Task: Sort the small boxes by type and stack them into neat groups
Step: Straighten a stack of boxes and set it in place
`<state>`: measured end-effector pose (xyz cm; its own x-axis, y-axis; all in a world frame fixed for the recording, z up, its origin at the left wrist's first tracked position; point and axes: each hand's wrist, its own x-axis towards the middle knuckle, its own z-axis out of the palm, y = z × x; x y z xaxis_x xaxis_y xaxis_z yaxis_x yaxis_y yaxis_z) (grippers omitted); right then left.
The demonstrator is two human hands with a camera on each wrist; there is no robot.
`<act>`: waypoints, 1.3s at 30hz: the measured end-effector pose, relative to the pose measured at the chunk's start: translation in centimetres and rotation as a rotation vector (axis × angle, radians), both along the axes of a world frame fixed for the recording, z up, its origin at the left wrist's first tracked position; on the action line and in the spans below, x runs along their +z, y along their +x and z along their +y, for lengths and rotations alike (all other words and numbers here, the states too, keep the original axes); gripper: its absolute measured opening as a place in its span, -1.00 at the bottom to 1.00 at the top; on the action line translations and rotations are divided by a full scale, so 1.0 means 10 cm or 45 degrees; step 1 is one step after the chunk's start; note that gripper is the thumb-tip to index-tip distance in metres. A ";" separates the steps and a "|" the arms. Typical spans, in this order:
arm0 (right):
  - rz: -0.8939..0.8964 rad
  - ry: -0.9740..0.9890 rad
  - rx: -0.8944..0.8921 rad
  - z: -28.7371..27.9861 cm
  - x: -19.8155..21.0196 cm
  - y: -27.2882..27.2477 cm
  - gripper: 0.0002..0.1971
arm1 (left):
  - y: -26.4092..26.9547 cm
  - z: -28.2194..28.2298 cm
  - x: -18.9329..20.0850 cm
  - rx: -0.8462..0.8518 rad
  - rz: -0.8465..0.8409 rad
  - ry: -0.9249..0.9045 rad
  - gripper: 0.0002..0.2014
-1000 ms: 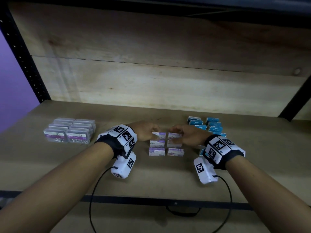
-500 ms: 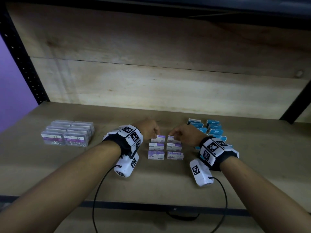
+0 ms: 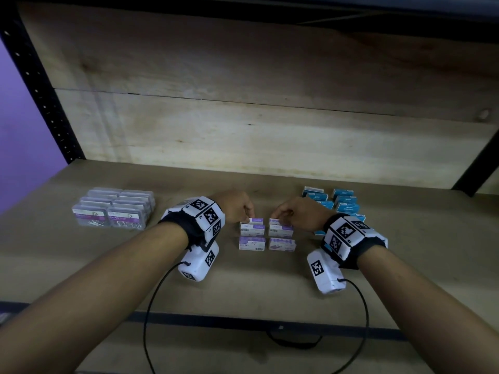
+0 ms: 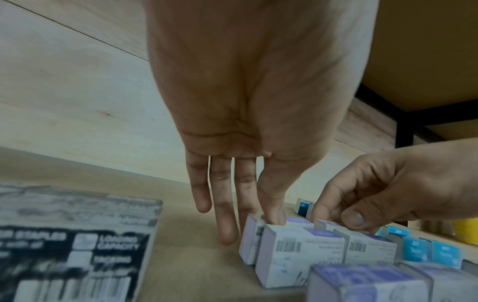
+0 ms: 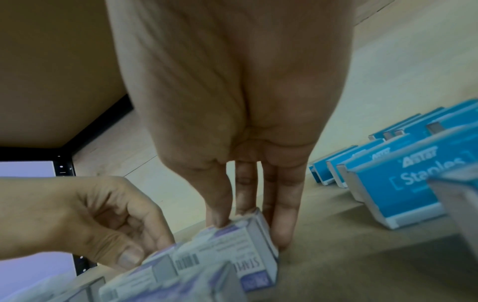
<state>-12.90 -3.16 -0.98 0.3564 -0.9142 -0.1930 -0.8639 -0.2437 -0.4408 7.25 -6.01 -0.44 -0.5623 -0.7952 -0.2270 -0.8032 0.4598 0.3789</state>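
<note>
With my left hand (image 3: 237, 207) and right hand (image 3: 297, 211) each pinching a rear purple box (image 3: 253, 221), I am squaring rows; next, align them flush.

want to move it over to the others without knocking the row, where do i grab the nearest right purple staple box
Probably pinch the nearest right purple box by its two short ends, coming from above. It lies flat with its long side toward you, close beside its left neighbour and the box behind, so the top is the clearest way in.
</note>
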 end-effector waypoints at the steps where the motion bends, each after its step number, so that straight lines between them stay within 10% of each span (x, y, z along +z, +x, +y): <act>1: -0.007 0.008 -0.016 0.00 0.00 0.00 -0.69 | 0.00 0.01 0.00 -0.002 -0.004 -0.006 -0.79; 22: -0.101 0.103 -0.135 0.08 -0.04 -0.06 -0.45 | 0.10 0.11 0.02 0.034 0.124 0.056 -0.61; 39: 0.034 -0.165 0.046 0.33 -0.04 0.01 -0.80 | 0.08 0.34 -0.13 -0.078 0.053 -0.230 -0.76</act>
<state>-12.80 0.13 -1.37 0.3857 -0.9187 -0.0844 -0.8647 -0.3281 -0.3804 8.04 -2.57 -1.75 -0.6167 -0.7850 -0.0593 -0.7571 0.5707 0.3179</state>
